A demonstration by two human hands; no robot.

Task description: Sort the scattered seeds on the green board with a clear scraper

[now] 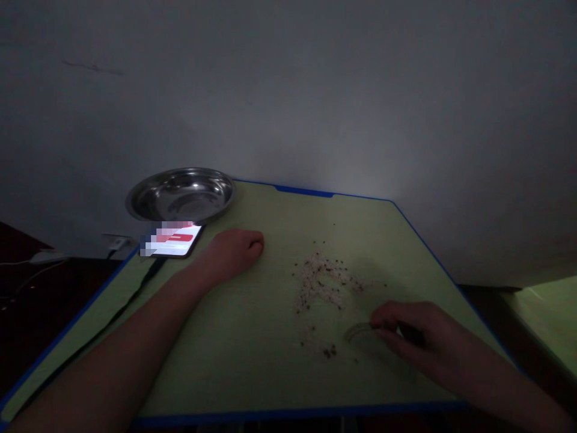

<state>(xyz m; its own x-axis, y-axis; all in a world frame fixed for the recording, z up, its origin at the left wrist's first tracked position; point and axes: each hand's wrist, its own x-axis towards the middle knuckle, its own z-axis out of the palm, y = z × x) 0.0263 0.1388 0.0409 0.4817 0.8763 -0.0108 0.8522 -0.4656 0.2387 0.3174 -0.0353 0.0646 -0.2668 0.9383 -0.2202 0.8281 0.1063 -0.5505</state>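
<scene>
My left hand rests on the green table as a loose fist, knuckles down, just right of a lit phone. A scatter of small pale and dark grains lies on the table between my hands. My right hand sits at the lower right, its fingers pinched on the rim of a small clear round container that lies on the table near the grains. What the container holds is too dim to tell.
A shiny metal bowl stands at the table's far left corner, behind the phone. A dark cable runs from the phone toward the near left edge. A grey wall rises behind the blue-edged table. Another green surface shows at right.
</scene>
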